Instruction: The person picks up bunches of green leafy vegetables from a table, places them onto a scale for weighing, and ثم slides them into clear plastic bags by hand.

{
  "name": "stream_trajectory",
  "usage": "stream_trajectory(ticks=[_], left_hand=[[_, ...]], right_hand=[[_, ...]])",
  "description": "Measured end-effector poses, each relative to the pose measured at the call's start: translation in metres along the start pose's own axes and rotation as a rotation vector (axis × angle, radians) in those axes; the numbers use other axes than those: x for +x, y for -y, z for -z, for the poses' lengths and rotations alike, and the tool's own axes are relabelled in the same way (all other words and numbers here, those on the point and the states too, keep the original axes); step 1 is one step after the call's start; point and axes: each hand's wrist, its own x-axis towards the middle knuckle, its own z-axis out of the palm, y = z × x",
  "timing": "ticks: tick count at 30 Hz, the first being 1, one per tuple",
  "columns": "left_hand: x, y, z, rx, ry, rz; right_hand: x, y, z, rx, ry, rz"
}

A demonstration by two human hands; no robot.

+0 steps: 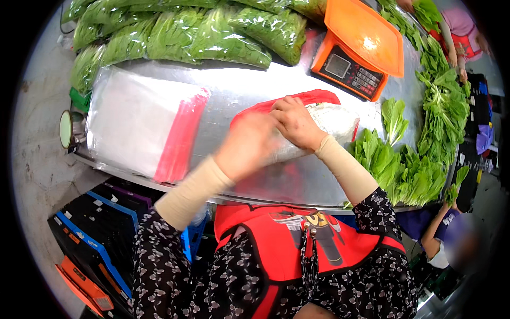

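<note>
Both hands, left hand (pixel 248 144) blurred, right hand (pixel 295 123), fingers clenched on bagged greens (pixel 334 123) on desk (pixel 249 87) below orange scale (pixel 357 49). Sealing unfinished; loose greens (pixel 409 173) right of scale unpacked.

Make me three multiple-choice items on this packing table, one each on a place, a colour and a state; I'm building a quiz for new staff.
1. Where does the scale stand?
A. far side of the table, beyond the hands
B. on the floor
C. on the stack of clear bags

2. What colour is the strip along the stack of clear bags?
A. blue
B. pink-red
C. green

3. What are the left hand and right hand doing?
A. hanging off the table
B. both on a clear bag with a red edge
C. pressing the scale's keys

Answers: 1 A, it sits behind the hands by the bagged greens. 2 B, the strip is pink-red. 3 B, both hands rest on the bag.
</note>
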Motion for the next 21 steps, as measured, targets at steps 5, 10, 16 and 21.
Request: stream_trajectory(ticks=[5,10,16,21], left_hand=[[-0.022,-0.020,-0.042,0.367,-0.019,0.040],[-0.018,-0.018,-0.046,0.290,-0.058,0.155],[-0.022,-0.018,-0.050,0.233,-0.122,0.222],[-0.051,-0.010,-0.077,0.333,-0.175,0.094]], right_hand=[[0.008,-0.002,-0.009,-0.004,-0.219,0.076],[0.020,-0.002,-0.009,-0.143,-0.106,-0.110],[0.010,-0.002,0.001,-0.126,-0.217,0.171],[-0.033,0.013,0.018,0.014,-0.200,0.356]])
